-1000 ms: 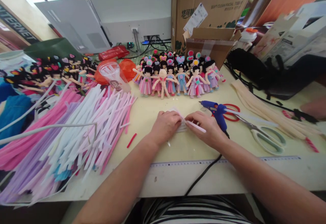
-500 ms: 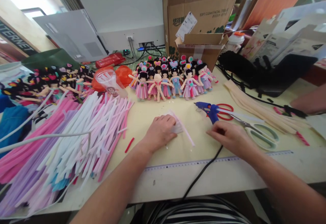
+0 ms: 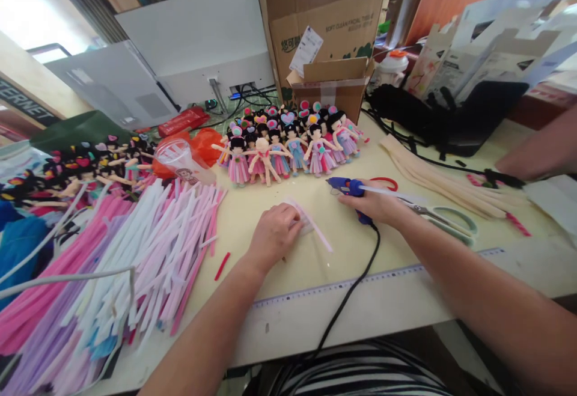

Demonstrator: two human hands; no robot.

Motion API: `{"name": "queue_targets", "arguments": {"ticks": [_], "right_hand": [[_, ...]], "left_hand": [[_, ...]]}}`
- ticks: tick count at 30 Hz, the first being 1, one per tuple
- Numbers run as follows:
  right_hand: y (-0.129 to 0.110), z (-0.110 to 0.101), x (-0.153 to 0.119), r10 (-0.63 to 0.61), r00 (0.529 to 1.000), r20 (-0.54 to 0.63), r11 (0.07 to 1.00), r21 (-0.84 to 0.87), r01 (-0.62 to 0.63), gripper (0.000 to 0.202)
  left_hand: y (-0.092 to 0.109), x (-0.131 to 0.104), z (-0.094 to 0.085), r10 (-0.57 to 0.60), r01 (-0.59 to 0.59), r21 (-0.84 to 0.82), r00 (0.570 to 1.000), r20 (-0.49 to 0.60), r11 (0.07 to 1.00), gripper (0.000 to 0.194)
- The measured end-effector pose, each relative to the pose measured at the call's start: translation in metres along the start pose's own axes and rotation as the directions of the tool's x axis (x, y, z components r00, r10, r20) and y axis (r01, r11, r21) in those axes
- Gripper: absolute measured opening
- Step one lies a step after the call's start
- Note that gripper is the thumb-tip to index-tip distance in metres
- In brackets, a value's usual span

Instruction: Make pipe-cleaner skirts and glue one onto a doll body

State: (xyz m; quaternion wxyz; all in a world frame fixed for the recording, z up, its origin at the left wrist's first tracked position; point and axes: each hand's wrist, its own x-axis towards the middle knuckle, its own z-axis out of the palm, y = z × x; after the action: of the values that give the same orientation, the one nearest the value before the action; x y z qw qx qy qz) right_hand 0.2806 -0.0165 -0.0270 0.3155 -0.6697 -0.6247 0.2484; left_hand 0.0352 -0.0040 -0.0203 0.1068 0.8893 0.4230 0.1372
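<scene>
Glue gun (image 3: 346, 186) now sits wrapped in your right hand (image 3: 377, 202), thus ready for use; your left hand (image 3: 274, 231) curls over pale strips (image 3: 319, 231), pinch unclear.

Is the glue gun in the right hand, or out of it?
In: the right hand wraps around the glue gun, whose blue front sticks out.

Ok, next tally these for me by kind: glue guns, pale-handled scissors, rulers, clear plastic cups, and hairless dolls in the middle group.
Glue gun: 1, in your right hand
Pale-handled scissors: 1
Ruler: 1
Clear plastic cup: 1
Hairless doll: 1, front of the group
Total: 5
</scene>
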Motion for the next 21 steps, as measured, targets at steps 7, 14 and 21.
{"name": "queue_targets", "arguments": {"ticks": [7,14,21], "right_hand": [[-0.018,-0.004,-0.012,0.274,0.956,0.110,0.931,0.217,-0.292,0.018],[-0.021,-0.010,-0.017,0.241,0.943,0.228,0.916,0.268,-0.298,0.016],[-0.026,-0.009,-0.020,0.114,0.964,0.238,0.958,0.232,-0.171,0.014]], "left_hand": [[0.009,0.011,0.002,0.158,-0.157,-0.013,0.983,0.093,0.987,0.028],[0.006,0.006,0.010,0.022,-0.039,-0.203,0.996,-0.087,0.978,0.016],[0.002,0.004,0.010,-0.132,0.111,-0.263,0.989,-0.065,0.958,0.016]]}}
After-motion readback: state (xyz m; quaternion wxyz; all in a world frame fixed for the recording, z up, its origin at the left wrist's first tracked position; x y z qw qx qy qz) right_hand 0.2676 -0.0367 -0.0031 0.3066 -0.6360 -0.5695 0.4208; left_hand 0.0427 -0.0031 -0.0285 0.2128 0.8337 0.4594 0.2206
